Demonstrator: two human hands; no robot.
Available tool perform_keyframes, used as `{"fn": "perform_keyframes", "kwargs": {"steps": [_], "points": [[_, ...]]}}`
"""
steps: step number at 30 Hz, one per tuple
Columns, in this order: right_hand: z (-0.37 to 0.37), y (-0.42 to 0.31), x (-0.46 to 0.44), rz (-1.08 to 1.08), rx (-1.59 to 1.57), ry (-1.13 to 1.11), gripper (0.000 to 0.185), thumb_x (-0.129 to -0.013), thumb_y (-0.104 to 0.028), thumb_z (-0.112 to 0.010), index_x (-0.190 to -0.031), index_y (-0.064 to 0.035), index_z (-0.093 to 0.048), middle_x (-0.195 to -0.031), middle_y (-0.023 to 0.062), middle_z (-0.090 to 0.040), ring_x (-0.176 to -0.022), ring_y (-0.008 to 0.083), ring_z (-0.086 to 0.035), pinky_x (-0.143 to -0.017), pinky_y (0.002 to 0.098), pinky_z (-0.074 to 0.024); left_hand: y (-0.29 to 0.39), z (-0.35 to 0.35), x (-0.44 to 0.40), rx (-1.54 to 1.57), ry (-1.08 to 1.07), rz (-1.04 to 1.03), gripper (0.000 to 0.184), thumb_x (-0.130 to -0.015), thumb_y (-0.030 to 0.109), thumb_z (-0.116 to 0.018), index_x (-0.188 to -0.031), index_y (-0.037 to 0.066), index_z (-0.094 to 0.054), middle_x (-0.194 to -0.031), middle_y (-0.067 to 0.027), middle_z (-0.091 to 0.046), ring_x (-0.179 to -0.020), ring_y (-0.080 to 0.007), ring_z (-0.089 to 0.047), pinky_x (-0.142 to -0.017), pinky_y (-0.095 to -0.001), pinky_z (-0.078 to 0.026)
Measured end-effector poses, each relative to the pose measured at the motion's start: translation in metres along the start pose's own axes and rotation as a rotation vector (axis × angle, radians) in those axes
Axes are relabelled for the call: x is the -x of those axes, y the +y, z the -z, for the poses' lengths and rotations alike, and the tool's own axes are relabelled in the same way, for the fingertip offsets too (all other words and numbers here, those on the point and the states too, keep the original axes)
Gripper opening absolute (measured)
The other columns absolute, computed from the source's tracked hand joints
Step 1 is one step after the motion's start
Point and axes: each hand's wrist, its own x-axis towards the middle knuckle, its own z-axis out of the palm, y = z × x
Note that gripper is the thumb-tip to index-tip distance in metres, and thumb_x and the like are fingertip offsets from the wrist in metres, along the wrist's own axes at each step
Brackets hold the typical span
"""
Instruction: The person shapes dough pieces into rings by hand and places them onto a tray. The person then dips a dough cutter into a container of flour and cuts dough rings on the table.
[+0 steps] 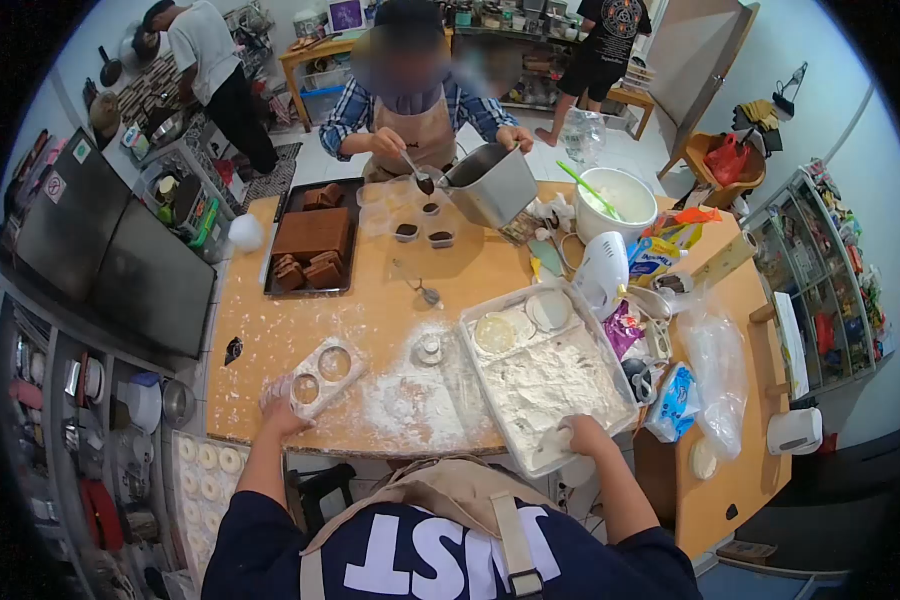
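Observation:
My left hand (286, 408) grips the near left end of a pale, floured mould with two round holes (329, 374), which rests on the table near its front edge. My right hand (582, 437) reaches over the near right corner of a white tray of flour (475, 345), fingers curled down at the flour. Whatever those fingers hold is hidden. Two round, pale discs lie at the tray's far end. Between my hands, loose flour (410, 405) covers the tabletop, with a small round floured piece (428, 348) on it.
Across the table a person spoons dark filling from a metal container (490, 185) into small cups (406, 231). Brown cake sits in a black tray (355, 240). A small mesh strainer (429, 296), white bowl (616, 200), hand mixer (602, 272) and packets stand nearby. Ring-shaped dough (208, 457) lies lower left.

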Motion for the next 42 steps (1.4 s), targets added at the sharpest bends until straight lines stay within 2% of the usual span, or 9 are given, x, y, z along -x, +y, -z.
{"fn": "perform_keyframes", "kwargs": {"steps": [4, 7, 9, 13, 15, 18, 23, 26, 42], "points": [[0.031, -0.022, -0.001, -0.107, -0.299, 0.074, 0.042, -0.065, -0.004, -0.065, -0.107, -0.0039, -0.062, -0.093, 0.0142, -0.065, -0.086, 0.0269, -0.062, -0.076, 0.0346, -0.0501, -0.019, -0.012, -0.01, 0.085, 0.111, -0.162, 0.105, -0.041, 0.037, -0.087, -0.129, 0.006, -0.037, -0.129, -0.017, -0.041, -0.125, -0.0334, -0.034, -0.105, -0.0425, -0.027], [0.046, -0.079, -0.018, -0.147, -1.277, 0.127, 0.048, -0.067, -0.009, -0.074, -0.11, 0.0028, -0.057, -0.101, 0.0124, -0.061, -0.087, 0.0214, -0.061, -0.077, 0.031, -0.0511, -0.029, -0.026, -0.015, 0.09, 0.144, -0.21, 0.103, -0.041, 0.036, -0.086, -0.127, 0.005, -0.038, -0.126, -0.0164, -0.043, -0.124, -0.0338, -0.035, -0.106, -0.0428, -0.025], [0.045, -0.119, -0.043, -0.072, -1.434, 0.021, 0.047, -0.071, -0.005, -0.07, -0.114, 0.0045, -0.053, -0.106, 0.0121, -0.057, -0.086, 0.0203, -0.061, -0.075, 0.0301, -0.0528, -0.025, -0.021, -0.014, 0.096, 0.111, -0.234, 0.103, -0.042, 0.035, -0.086, -0.128, 0.005, -0.038, -0.127, -0.0163, -0.043, -0.124, -0.034, -0.034, -0.107, -0.043, -0.024], [0.002, -0.199, -0.11, 0.109, -1.025, -0.178, 0.041, -0.066, -0.007, -0.071, -0.105, -0.0033, -0.057, -0.093, 0.0103, -0.062, -0.091, 0.0223, -0.061, -0.078, 0.0344, -0.052, -0.021, -0.002, -0.006, 0.101, 0.1, -0.28, 0.103, -0.043, 0.035, -0.086, -0.129, 0.006, -0.037, -0.127, -0.0164, -0.042, -0.124, -0.0341, -0.033, -0.107, -0.0436, -0.023], [-0.034, -0.228, -0.139, 0.329, -0.357, -0.033, 0.043, -0.063, -0.007, -0.07, -0.105, -0.0064, -0.059, -0.095, 0.0133, -0.063, -0.092, 0.0301, -0.06, -0.083, 0.0374, -0.0487, -0.021, 0.008, -0.005, 0.115, 0.055, -0.302, 0.103, -0.044, 0.035, -0.086, -0.13, 0.006, -0.036, -0.128, -0.0164, -0.042, -0.124, -0.0341, -0.033, -0.108, -0.0437, -0.022], [-0.067, -0.246, -0.173, 0.368, -0.171, -0.107, 0.045, -0.064, -0.004, -0.065, -0.108, -0.0099, -0.059, -0.105, 0.0152, -0.061, -0.101, 0.0347, -0.056, -0.088, 0.0396, -0.0452, -0.025, 0.016, 0.001, 0.052, 0.085, -0.339, 0.102, -0.044, 0.036, -0.085, -0.13, 0.007, -0.037, -0.128, -0.0161, -0.041, -0.124, -0.0335, -0.033, -0.108, -0.0438, -0.021], [-0.018, -0.257, -0.177, 0.17, 0.053, 0.458, 0.04, -0.071, 0.001, -0.054, -0.109, -0.0108, -0.059, -0.115, 0.0158, -0.055, -0.108, 0.0353, -0.051, -0.089, 0.0418, -0.044, -0.039, 0.017, 0.002, 0.119, 0.018, -0.418, 0.105, -0.048, 0.045, -0.082, -0.134, 0.008, -0.035, -0.138, -0.0164, -0.034, -0.129, -0.0327, -0.028, -0.11, -0.0436, -0.017], [-0.025, -0.238, -0.194, 0.104, 0.167, 0.328, 0.039, -0.073, 0.001, -0.053, -0.109, -0.01, -0.059, -0.11, 0.0164, -0.055, -0.105, 0.0358, -0.052, -0.086, 0.0421, -0.0448, -0.034, 0.007, -0.006, 0.115, 0.004, -0.477, 0.102, -0.049, 0.047, -0.081, -0.133, 0.009, -0.037, -0.138, -0.0164, -0.034, -0.129, -0.0332, -0.028, -0.11, -0.0456, -0.017], [0.012, -0.212, -0.089, 0.003, -0.635, 0.713, 0.03, -0.07, -0.003, -0.068, -0.1, -0.005, -0.064, -0.09, 0.0113, -0.061, -0.073, 0.0214, -0.059, -0.067, 0.0309, -0.0476, 0.122, 0.0, -0.022, -0.166, -0.176, -0.8, 0.099, -0.053, 0.05, -0.079, -0.134, 0.012, -0.037, -0.14, -0.0155, -0.032, -0.129, -0.0348, -0.028, -0.107, -0.0567, -0.016]]}}
